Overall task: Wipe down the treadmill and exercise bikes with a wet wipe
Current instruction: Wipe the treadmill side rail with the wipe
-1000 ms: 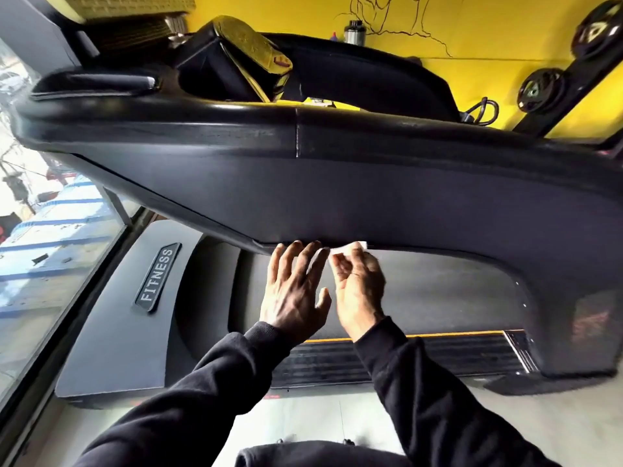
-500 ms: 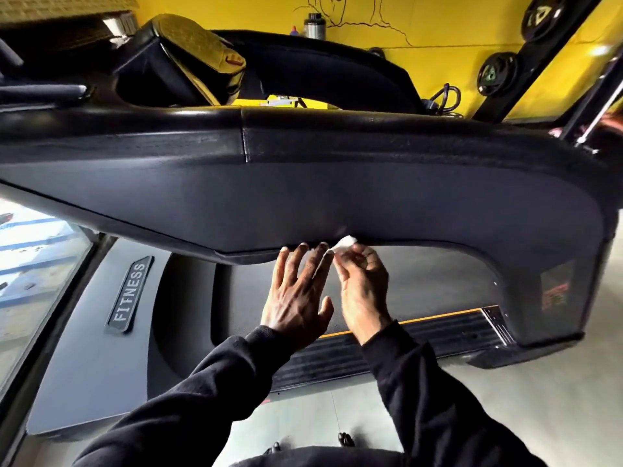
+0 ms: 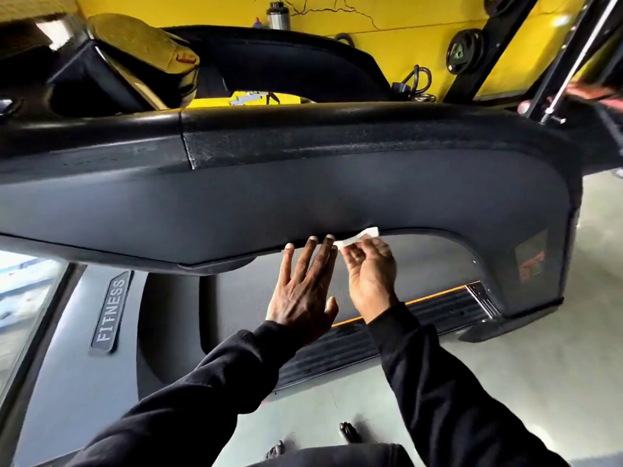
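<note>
pinching a small crumpled white wet wipe [image 3: 359, 238], right hand [image 3: 371, 274] at treadmill console [image 3: 303, 197] edge, left hand [image 3: 303, 291] flat, fingers straight

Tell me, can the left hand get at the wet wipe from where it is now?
Probably yes. The left hand lies open, fingertips right beside the wet wipe pinched by the right hand, nothing between them.
</note>
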Demonstrator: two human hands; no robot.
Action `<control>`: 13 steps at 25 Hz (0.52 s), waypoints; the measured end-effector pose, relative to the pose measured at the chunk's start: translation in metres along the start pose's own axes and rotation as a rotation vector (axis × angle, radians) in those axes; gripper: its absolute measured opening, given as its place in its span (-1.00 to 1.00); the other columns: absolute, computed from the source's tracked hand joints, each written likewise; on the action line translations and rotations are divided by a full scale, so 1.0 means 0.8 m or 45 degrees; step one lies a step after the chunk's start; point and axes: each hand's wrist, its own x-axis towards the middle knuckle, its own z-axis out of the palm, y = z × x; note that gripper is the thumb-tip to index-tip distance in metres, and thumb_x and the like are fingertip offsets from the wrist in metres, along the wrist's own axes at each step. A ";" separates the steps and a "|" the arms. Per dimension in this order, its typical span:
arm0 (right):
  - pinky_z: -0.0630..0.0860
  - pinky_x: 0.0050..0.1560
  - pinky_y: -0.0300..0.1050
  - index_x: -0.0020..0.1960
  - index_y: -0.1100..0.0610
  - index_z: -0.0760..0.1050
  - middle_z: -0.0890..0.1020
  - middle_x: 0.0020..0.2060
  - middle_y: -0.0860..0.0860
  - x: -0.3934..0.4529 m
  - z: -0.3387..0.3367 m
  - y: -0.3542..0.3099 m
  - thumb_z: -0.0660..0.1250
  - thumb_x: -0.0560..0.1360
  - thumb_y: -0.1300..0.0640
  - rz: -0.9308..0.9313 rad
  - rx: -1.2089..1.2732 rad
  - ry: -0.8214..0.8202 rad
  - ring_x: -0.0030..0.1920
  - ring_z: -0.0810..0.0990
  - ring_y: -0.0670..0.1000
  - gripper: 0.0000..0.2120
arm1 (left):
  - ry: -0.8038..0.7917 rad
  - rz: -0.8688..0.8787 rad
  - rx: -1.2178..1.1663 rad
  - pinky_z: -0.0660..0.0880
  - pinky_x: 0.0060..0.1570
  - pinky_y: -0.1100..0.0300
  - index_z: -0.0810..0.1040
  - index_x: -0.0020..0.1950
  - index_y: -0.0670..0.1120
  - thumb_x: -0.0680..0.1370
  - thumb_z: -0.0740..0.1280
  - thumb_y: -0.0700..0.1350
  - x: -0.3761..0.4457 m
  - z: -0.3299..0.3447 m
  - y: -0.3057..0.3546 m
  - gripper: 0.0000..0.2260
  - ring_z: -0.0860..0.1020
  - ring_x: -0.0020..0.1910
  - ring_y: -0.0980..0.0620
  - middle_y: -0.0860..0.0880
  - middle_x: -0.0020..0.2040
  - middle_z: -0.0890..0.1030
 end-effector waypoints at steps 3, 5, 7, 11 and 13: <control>0.56 -0.12 -0.17 -0.13 0.11 0.37 0.57 -0.28 0.02 0.012 -0.009 -0.014 0.14 0.61 0.38 0.063 0.128 0.008 -0.26 0.57 -0.04 -0.77 | -0.030 0.044 0.007 -0.20 0.50 -0.16 0.26 0.53 -0.25 0.30 0.50 -0.02 0.007 0.005 0.009 -0.13 0.09 0.54 -0.18 -0.15 0.57 0.11; 0.54 -0.27 -0.28 -0.19 0.12 0.36 0.60 -0.41 -0.02 0.000 -0.012 -0.002 0.17 0.58 0.40 0.165 0.063 -0.187 -0.38 0.59 -0.10 -0.74 | -0.042 0.074 0.001 -0.19 0.51 -0.17 0.24 0.52 -0.22 0.32 0.49 0.00 0.011 0.008 0.013 -0.15 0.09 0.55 -0.17 -0.15 0.58 0.12; 0.54 -0.28 -0.28 -0.24 0.13 0.34 0.60 -0.45 -0.02 0.002 -0.013 -0.011 0.17 0.57 0.43 0.140 0.004 -0.210 -0.40 0.60 -0.11 -0.72 | -0.067 0.097 0.016 -0.20 0.50 -0.17 0.24 0.52 -0.22 0.31 0.50 0.02 0.018 0.009 0.018 -0.13 0.09 0.55 -0.16 -0.14 0.59 0.11; 0.60 -0.22 -0.20 -0.17 0.12 0.37 0.55 -0.31 0.02 0.041 -0.029 -0.043 0.15 0.59 0.40 0.018 0.211 0.032 -0.28 0.58 -0.05 -0.75 | -0.097 0.131 0.041 -0.26 0.49 -0.15 0.25 0.52 -0.24 0.28 0.51 0.01 0.029 0.010 0.024 -0.10 0.07 0.55 -0.14 -0.14 0.58 0.09; 0.57 -0.27 -0.25 -0.18 0.11 0.37 0.54 -0.34 0.01 0.035 -0.031 -0.029 0.16 0.58 0.40 0.096 0.213 -0.061 -0.32 0.56 -0.07 -0.74 | -0.123 0.148 0.041 -0.25 0.49 -0.14 0.25 0.52 -0.23 0.29 0.50 0.02 0.033 0.012 0.028 -0.12 0.07 0.56 -0.14 -0.14 0.59 0.10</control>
